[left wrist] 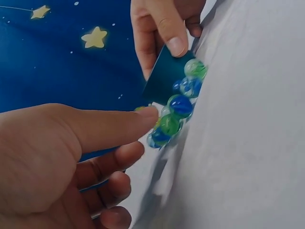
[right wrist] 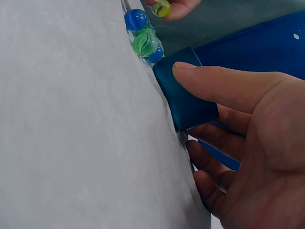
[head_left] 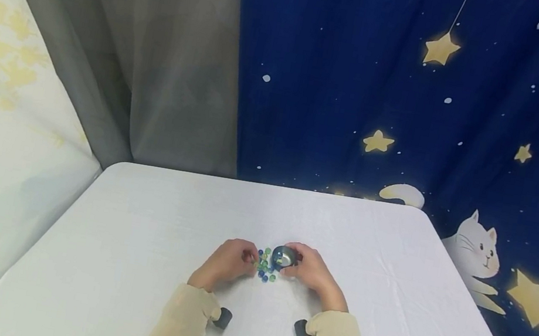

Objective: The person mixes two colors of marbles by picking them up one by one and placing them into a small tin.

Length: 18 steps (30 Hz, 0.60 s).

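Observation:
A small dark teal metal cup (head_left: 283, 258) with a silvery inside stands on the table, its mouth seen from above in the head view. My right hand (head_left: 308, 268) grips it from the right, thumb (right wrist: 195, 76) on its side and fingers round behind. Several green and blue glass marbles (head_left: 264, 265) lie clustered just left of the cup. My left hand (head_left: 234, 260) is at the cluster's left side, thumb and forefinger together. At those fingertips is a yellow marble (right wrist: 161, 8), pinched there in the right wrist view. Some marbles show at the cup's mouth.
The table (head_left: 125, 263) has a white cloth with slight creases on the right. A grey curtain (head_left: 186, 59) and a dark blue one (head_left: 331, 53) with stars hang behind it. Black wrist devices (head_left: 223, 318) sit on both cuffs.

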Each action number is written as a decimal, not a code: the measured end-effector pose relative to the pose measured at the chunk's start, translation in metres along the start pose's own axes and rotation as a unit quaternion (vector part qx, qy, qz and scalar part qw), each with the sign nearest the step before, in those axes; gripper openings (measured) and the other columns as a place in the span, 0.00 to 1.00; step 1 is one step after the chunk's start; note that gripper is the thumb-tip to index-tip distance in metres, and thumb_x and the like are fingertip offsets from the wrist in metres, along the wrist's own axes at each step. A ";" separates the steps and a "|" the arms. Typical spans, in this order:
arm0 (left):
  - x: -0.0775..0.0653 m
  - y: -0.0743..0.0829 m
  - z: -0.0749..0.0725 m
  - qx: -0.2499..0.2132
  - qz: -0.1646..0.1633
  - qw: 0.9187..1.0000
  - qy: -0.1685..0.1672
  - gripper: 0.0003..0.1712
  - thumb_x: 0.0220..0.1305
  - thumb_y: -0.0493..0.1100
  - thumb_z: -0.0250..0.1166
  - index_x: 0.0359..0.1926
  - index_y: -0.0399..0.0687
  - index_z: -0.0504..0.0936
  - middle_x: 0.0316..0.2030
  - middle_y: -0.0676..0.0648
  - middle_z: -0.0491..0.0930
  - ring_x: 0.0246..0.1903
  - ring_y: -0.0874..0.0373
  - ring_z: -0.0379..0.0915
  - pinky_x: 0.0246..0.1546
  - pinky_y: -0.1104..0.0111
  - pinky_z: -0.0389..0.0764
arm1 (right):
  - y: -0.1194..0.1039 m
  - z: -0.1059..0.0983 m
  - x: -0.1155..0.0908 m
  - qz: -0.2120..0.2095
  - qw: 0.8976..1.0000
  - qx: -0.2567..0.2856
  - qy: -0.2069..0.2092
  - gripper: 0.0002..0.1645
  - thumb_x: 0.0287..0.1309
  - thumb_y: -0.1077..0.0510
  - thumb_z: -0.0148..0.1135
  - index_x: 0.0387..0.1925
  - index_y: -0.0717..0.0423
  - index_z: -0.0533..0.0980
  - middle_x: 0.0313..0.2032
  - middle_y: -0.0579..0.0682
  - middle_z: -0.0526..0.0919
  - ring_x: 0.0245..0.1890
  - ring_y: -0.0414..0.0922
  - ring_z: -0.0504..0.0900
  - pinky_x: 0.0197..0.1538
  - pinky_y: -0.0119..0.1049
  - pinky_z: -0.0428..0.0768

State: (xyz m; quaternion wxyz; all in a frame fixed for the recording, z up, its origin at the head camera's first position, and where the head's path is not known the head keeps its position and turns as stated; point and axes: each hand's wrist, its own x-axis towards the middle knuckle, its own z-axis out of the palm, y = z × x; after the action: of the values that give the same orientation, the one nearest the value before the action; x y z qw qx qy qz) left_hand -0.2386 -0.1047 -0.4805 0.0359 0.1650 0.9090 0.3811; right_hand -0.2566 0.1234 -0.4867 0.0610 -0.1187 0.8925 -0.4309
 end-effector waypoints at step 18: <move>0.008 0.015 0.020 -0.077 -0.024 0.994 0.076 0.08 0.57 0.39 0.71 0.39 0.51 0.84 0.23 0.55 0.73 0.25 0.60 0.67 0.29 0.66 0.69 | 0.001 0.000 0.000 -0.003 1.000 -0.009 -0.001 0.33 0.42 0.61 0.77 0.54 0.54 0.78 0.52 0.53 0.81 0.55 0.55 0.77 0.58 0.55 0.70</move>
State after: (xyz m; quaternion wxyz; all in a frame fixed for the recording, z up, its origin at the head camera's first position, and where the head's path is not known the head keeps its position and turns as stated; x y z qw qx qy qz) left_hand -0.2387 -0.0785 -0.4830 -0.0115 0.1104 0.8809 0.4602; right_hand -0.2571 0.1240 -0.4869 0.0598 -0.1228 0.8959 -0.4226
